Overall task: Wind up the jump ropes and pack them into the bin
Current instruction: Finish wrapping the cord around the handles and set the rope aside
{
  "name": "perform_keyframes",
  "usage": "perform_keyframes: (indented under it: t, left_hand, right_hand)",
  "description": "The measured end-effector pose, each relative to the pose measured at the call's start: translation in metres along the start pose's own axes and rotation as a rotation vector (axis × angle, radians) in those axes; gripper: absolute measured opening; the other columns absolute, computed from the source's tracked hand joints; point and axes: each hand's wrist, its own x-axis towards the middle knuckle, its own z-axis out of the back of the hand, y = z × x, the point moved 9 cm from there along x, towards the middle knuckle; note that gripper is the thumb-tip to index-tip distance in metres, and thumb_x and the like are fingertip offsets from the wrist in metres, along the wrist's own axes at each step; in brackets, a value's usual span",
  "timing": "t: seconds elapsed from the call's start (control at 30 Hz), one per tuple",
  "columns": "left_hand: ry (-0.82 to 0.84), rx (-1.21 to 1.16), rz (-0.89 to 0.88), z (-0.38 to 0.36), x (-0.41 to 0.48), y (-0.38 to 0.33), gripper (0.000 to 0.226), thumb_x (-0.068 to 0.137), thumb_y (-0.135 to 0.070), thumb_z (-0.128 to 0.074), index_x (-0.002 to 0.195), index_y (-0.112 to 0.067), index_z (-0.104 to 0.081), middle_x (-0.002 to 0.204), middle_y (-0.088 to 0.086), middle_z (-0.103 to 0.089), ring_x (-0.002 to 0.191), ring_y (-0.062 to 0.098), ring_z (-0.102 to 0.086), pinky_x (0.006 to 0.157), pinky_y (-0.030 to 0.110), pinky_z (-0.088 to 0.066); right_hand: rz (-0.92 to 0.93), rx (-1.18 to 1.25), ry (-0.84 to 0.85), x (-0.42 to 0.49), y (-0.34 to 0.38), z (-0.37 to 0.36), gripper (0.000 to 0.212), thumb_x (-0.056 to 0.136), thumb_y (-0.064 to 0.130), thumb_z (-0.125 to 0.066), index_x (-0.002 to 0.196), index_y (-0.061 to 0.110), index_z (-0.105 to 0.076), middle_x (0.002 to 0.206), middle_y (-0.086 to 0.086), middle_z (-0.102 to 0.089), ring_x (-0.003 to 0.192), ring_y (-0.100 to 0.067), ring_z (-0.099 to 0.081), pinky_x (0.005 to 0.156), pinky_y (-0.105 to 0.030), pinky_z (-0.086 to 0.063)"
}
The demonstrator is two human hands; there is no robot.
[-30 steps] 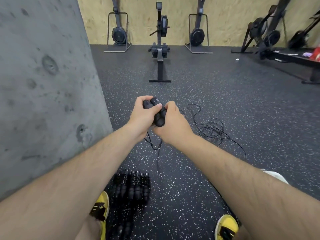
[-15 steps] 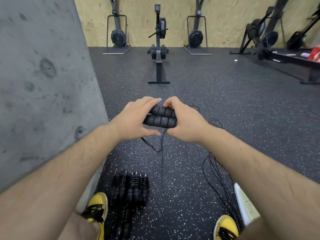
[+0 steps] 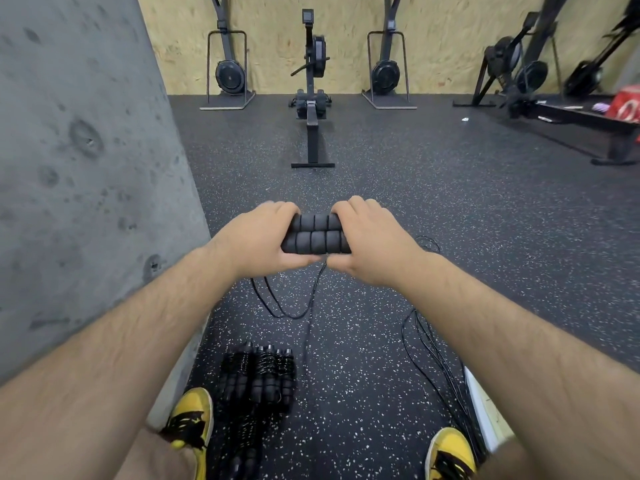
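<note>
Speckled floor (image 3: 398,216): wound ropes (image 3: 259,375), loose cord (image 3: 436,355)

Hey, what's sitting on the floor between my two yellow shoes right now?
In the head view, a pile of wound jump ropes lies beside the left shoe; then bare speckled floor reaches to the right shoe.

1. Left hand (image 3: 258,237) and right hand (image 3: 372,242) — each grips one end of two black foam handles (image 3: 316,237), held side by side and level.
2. Thin black cord (image 3: 294,306) hangs from the handles in a loop; more cord (image 3: 436,362) trails over the speckled floor (image 3: 450,209) at right.
3. Wound ropes (image 3: 259,375) lie in a bundle beside the left yellow shoe (image 3: 192,415).
4. Background — concrete pillar (image 3: 79,168) at left, rowing machine (image 3: 313,98) ahead.
</note>
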Motion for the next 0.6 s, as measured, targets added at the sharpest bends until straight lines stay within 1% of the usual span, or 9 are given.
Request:
perform_keyframes:
  t: [0.07,0.13,0.17,0.23,0.3,0.37,0.47,0.53,0.6]
  left_hand:
    - [-0.124,0.035,-0.136,0.008,-0.001,-0.010,0.065,0.080,-0.074,-0.062,0.110,-0.017,-0.054,0.106,-0.004,-0.057,0.098,0.018,-0.050,0.084,0.036,-0.047]
    - [-0.174,0.012,-0.255,0.012,-0.003,-0.019,0.077,0.085,-0.069,-0.058,0.135,-0.011,-0.051,0.123,0.002,-0.059,0.107,0.023,-0.054,0.095,0.040,-0.047]
    - [-0.182,0.026,-0.286,0.012,-0.004,-0.022,0.082,0.088,-0.069,-0.055,0.145,-0.011,-0.045,0.127,0.003,-0.058,0.107,0.025,-0.054,0.094,0.040,-0.048]
    - [-0.190,0.095,-0.290,0.014,-0.004,-0.024,0.087,0.091,-0.074,-0.045,0.153,-0.014,-0.038,0.124,0.003,-0.057,0.103,0.025,-0.054,0.084,0.042,-0.053]
    - [-0.186,0.137,-0.254,0.016,-0.004,-0.020,0.090,0.089,-0.080,-0.037,0.154,-0.017,-0.036,0.120,0.004,-0.056,0.102,0.025,-0.055,0.073,0.043,-0.057]
    - [-0.178,0.152,-0.229,0.017,-0.005,-0.016,0.093,0.088,-0.083,-0.033,0.155,-0.019,-0.036,0.119,0.003,-0.055,0.102,0.026,-0.056,0.068,0.043,-0.057]
    - [-0.201,0.150,-0.240,0.019,-0.007,-0.018,0.092,0.087,-0.083,-0.035,0.151,-0.017,-0.042,0.117,0.003,-0.056,0.100,0.026,-0.056,0.069,0.043,-0.057]
    - [-0.230,0.096,-0.241,0.022,-0.008,-0.021,0.087,0.087,-0.082,-0.042,0.144,-0.016,-0.048,0.115,0.003,-0.056,0.099,0.025,-0.054,0.073,0.044,-0.056]
    - [-0.231,0.018,-0.194,0.026,-0.008,-0.021,0.079,0.085,-0.081,-0.048,0.134,-0.019,-0.051,0.112,-0.002,-0.054,0.100,0.021,-0.050,0.076,0.045,-0.054]
  right_hand:
    - [0.002,0.026,-0.018,0.000,0.000,0.005,0.063,0.078,0.053,-0.070,0.122,0.015,-0.046,0.115,-0.003,-0.047,0.101,-0.025,-0.047,0.088,-0.040,-0.042]
    - [-0.001,0.054,-0.048,0.000,-0.001,0.010,0.065,0.077,0.050,-0.072,0.125,0.015,-0.047,0.116,-0.003,-0.047,0.102,-0.025,-0.046,0.089,-0.039,-0.041]
    - [0.001,0.068,-0.062,0.000,-0.001,0.013,0.065,0.077,0.049,-0.073,0.126,0.015,-0.047,0.115,-0.003,-0.048,0.102,-0.025,-0.046,0.089,-0.039,-0.041]
    - [0.019,0.119,-0.087,-0.002,-0.001,0.017,0.064,0.077,0.046,-0.073,0.127,0.015,-0.049,0.114,-0.003,-0.048,0.101,-0.025,-0.046,0.090,-0.040,-0.042]
    - [0.032,0.175,-0.105,-0.005,-0.002,0.022,0.063,0.078,0.047,-0.072,0.128,0.016,-0.050,0.114,-0.002,-0.048,0.101,-0.024,-0.047,0.091,-0.040,-0.043]
    - [0.029,0.164,-0.098,-0.007,-0.004,0.025,0.064,0.080,0.053,-0.068,0.130,0.018,-0.049,0.117,-0.002,-0.047,0.102,-0.024,-0.047,0.090,-0.040,-0.045]
    - [0.020,0.172,-0.049,-0.009,-0.004,0.022,0.062,0.083,0.054,-0.068,0.129,0.018,-0.046,0.117,-0.002,-0.044,0.105,-0.024,-0.047,0.091,-0.043,-0.046]
    - [0.024,0.225,-0.068,-0.010,-0.003,0.024,0.060,0.084,0.047,-0.071,0.129,0.017,-0.046,0.119,-0.003,-0.042,0.107,-0.023,-0.046,0.093,-0.044,-0.045]
    - [0.030,0.278,-0.121,-0.013,-0.003,0.031,0.059,0.082,0.041,-0.074,0.129,0.017,-0.046,0.120,-0.001,-0.043,0.109,-0.021,-0.046,0.094,-0.043,-0.044]
